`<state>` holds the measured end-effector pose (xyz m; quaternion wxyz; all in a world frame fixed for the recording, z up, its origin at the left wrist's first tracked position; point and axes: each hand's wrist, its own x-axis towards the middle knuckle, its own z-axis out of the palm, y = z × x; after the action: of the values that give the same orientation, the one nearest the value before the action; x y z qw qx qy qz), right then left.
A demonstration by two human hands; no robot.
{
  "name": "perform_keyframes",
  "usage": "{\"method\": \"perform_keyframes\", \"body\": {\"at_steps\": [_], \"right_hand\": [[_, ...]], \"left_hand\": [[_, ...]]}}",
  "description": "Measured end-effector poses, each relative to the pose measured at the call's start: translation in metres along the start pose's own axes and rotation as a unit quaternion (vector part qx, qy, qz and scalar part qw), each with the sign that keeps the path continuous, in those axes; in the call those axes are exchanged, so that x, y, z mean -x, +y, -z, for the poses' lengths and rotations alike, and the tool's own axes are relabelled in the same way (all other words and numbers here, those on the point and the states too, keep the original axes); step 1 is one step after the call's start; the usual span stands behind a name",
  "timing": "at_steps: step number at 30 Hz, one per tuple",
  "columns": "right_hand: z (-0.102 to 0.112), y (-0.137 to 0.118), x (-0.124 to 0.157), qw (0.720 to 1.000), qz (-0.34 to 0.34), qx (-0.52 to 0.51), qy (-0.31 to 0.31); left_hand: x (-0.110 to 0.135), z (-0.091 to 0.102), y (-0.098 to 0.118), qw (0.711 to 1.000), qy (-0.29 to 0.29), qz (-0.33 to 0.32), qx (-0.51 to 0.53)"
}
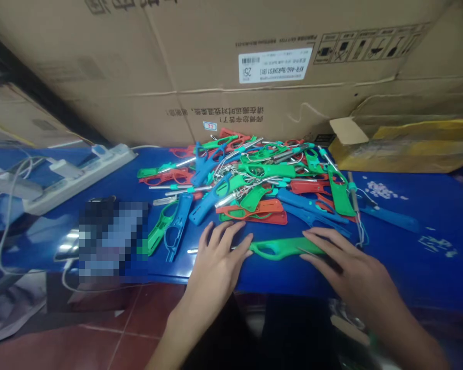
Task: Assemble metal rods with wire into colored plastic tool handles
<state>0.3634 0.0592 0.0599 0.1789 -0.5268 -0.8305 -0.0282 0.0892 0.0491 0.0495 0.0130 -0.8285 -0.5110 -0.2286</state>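
A green long-necked lighter [281,248] lies crosswise near the front edge of the blue table, its metal tube pointing left. My left hand [216,262] is closed on its neck, with the tube's tip sticking out past the fingers. At the handle's other end, my right hand [355,270] grips with thumb and fingers. A thin pointed sliver by the right thumb is too small to identify. Just beyond both hands rises a pile of red, green and blue lighter parts [268,170], with metal tubes and loose white wires among them.
Behind the pile stands a large cardboard box [200,67]. A power strip [79,180] with plugs and cables is at left, near a pixelated patch. On the right are a yellow-taped carton [412,146], a blue handle [393,217] and small white pieces [381,189].
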Motion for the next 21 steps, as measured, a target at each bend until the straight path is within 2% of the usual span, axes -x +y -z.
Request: {"method": "perform_keyframes", "body": {"at_steps": [4,8,13,21], "right_hand": [[-0.008,-0.005,-0.001,0.999,0.002,0.021,0.04],[-0.013,-0.008,0.001,0.997,0.039,0.055,0.041],[-0.014,-0.006,0.005,0.996,0.049,0.045,0.055],[-0.013,-0.008,0.006,0.994,0.07,0.024,0.079]], "left_hand": [[0.001,0.001,0.002,1.0,-0.001,0.015,0.004],[0.003,0.001,0.005,1.0,0.0,0.024,-0.01],[0.004,0.001,0.006,1.0,0.0,0.015,-0.018],[0.006,0.0,0.007,0.998,0.057,-0.007,0.01]]}}
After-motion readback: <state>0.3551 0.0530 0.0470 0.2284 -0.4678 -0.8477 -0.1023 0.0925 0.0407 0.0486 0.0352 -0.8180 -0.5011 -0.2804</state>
